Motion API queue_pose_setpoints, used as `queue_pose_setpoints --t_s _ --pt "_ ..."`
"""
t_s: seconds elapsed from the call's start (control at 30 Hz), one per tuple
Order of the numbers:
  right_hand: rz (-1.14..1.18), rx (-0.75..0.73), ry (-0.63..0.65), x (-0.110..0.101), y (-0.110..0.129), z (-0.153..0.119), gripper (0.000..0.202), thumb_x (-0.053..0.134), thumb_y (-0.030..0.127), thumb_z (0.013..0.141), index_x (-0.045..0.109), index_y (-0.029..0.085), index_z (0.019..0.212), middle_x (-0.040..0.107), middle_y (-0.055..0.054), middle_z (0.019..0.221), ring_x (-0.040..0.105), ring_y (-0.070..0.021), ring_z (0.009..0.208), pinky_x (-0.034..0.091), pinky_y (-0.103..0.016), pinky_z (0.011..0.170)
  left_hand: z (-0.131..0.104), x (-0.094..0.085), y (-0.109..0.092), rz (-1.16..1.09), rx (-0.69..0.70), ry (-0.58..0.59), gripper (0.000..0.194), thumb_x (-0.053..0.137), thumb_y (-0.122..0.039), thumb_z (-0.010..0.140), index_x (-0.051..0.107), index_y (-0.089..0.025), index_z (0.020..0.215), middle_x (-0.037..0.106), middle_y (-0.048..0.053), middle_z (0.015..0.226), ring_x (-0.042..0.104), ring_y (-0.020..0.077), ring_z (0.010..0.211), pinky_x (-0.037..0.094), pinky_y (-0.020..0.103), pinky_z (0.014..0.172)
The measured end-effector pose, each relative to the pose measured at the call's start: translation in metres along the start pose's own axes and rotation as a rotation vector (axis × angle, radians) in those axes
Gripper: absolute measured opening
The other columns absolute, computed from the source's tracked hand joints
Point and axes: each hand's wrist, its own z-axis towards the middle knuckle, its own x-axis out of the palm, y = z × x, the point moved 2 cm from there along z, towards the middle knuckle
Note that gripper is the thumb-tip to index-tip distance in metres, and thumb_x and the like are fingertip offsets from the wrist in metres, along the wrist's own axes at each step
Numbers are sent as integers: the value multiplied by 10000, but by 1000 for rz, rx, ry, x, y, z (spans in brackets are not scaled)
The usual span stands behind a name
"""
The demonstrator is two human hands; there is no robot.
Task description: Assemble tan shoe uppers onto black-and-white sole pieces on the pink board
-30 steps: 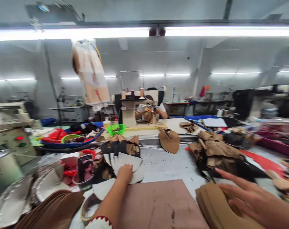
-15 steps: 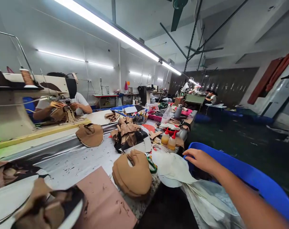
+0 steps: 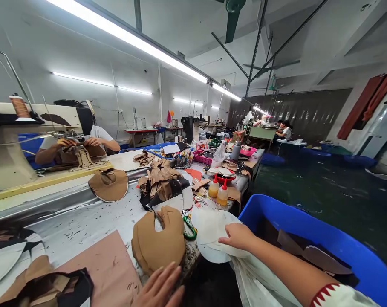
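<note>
My right hand (image 3: 240, 236) is over a loose pile of thin white curved sheets (image 3: 209, 226) at the table's corner, its fingers bent and pinching at the edge of a sheet. At the bottom of the view my left hand (image 3: 163, 288) is open, fingers spread and stretched out, with nothing in it. Just beyond its fingertips lies a stack of brown U-shaped pieces (image 3: 161, 245). Green-handled scissors (image 3: 190, 228) rest between that stack and the white sheets. More of the white material hangs down below my right forearm.
A blue tub (image 3: 296, 213) with dark and brown pieces stands at the right. Two glue bottles (image 3: 222, 194), brown scraps (image 3: 161, 179) and a pink-brown sheet (image 3: 107, 273) lie on the table. Across it a person works at a sewing machine (image 3: 40, 128).
My right hand has moved left and down from the tub's rim onto the white sheets. My left hand has come into view at the bottom. The view has shifted slightly right.
</note>
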Motion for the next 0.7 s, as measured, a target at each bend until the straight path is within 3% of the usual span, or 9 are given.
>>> queue_pose_setpoints --t_s 0.1,0.13,0.23,0.33,0.4,0.5,0.57,0.63,0.7 --pt "-52 24 -8 -4 11 12 488 533 544 716 693 123 905 683 -177 968 620 -316 922 444 -350 707 89 44 -23 -244 36 179 467 516 -540 804 610 -186 1094 519 136 1298 494 279 1155 407 368 893" --pt "-52 29 -2 -4 14 15 452 552 494 707 697 114 903 685 -182 960 626 -318 912 447 -350 698 110 60 -31 -301 24 266 464 520 -510 812 613 -153 1092 474 150 1337 473 293 1176 397 388 908" --pt "-42 36 18 -2 17 22 295 553 335 699 712 132 841 706 -152 894 649 -279 852 443 -311 646 144 96 -46 -462 38 416 463 544 -415 828 579 -98 1164 431 156 1369 408 302 1229 340 411 972" --pt "-17 38 23 -8 3 23 186 544 241 700 708 191 771 720 -78 843 655 -216 817 422 -256 611 147 112 -49 -577 50 450 629 572 -500 800 496 -73 1256 486 159 1323 423 299 1205 291 412 1018" --pt "-15 90 5 -20 -24 21 169 537 189 709 697 211 759 719 -52 855 652 -197 828 414 -240 610 141 115 -49 -622 31 466 707 572 -575 767 493 -73 1259 519 163 1288 445 307 1177 260 428 1039" --pt "-57 302 -86 -51 -83 13 249 447 99 761 676 157 839 691 -138 943 648 -248 875 420 -284 633 131 117 -49 -703 -25 480 760 545 -625 756 473 -80 1280 498 173 1307 406 321 1217 209 448 1067" --pt "-97 451 -173 -71 -111 1 292 384 86 801 641 102 939 646 -218 1008 642 -302 882 421 -337 647 130 114 -49 -797 -90 488 760 541 -620 761 449 -90 1298 404 189 1380 309 334 1289 183 466 1075" --pt "-148 468 -330 -85 -108 -12 295 344 123 841 615 98 951 635 -215 996 640 -302 843 411 -339 630 132 106 -47 -941 -241 492 734 578 -585 751 455 -98 1286 245 212 1452 192 357 1336 167 505 1069" --pt "-225 276 -536 -89 -66 -26 264 351 163 850 613 129 858 649 -159 876 631 -258 765 391 -310 597 134 88 -44 -1207 -513 418 754 626 -560 715 439 -112 1292 136 219 1480 152 366 1345 170 525 1060"
